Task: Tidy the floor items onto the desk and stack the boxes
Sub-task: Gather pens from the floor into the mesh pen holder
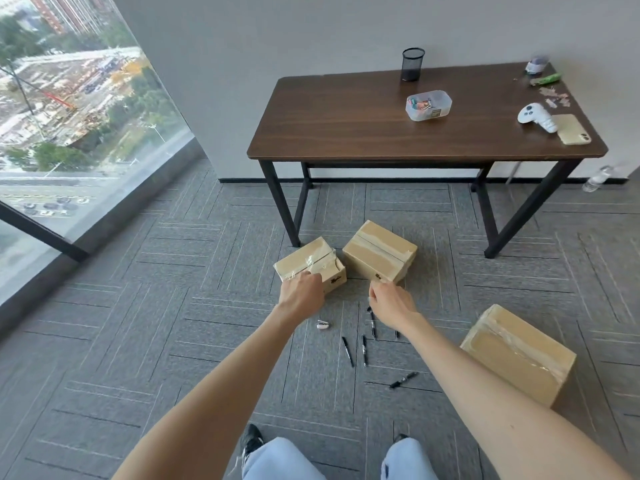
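Left-hand tan taped cardboard box sits on the grey carpet floor before the dark wooden counter; your left hand, arm outstretched, grips its near edge. Your right hand, fingers curled, is at the corner of the neighbouring box; grasp cannot be told.

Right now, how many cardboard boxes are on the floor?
3. The left box is under the left hand; the middle box lies ahead of the right hand; the right box sits apart. None looks hidden.
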Motion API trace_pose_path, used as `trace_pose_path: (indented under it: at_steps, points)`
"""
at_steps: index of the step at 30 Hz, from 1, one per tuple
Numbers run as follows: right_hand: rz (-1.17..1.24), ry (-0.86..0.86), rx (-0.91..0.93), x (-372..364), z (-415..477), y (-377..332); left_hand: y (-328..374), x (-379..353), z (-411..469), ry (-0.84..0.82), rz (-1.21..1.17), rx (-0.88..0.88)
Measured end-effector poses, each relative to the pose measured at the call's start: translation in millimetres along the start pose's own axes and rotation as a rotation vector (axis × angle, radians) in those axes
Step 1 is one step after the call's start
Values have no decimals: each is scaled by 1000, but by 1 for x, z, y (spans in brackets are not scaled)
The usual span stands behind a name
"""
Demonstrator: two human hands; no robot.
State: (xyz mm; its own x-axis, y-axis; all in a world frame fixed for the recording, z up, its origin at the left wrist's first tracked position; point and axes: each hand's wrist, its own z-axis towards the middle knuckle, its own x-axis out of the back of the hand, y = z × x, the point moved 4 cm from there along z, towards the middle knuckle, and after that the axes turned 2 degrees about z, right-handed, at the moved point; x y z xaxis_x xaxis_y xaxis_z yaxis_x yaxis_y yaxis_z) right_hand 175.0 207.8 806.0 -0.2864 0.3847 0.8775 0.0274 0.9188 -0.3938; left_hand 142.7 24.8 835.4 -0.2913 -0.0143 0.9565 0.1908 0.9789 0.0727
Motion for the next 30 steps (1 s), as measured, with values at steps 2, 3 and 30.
trace_pose_path:
  at_steps: [2,3,30]
  points:
    - [0,-2,-29,-20,6,-20,-27,-8,5,-8,-17,-20]
    - [3,-3,-46,-31,10,-31,-42,-12,8,-13,-22,-34]
    - [56,27,-414,-537,226,121,-170,-512,288,-122,17,-345]
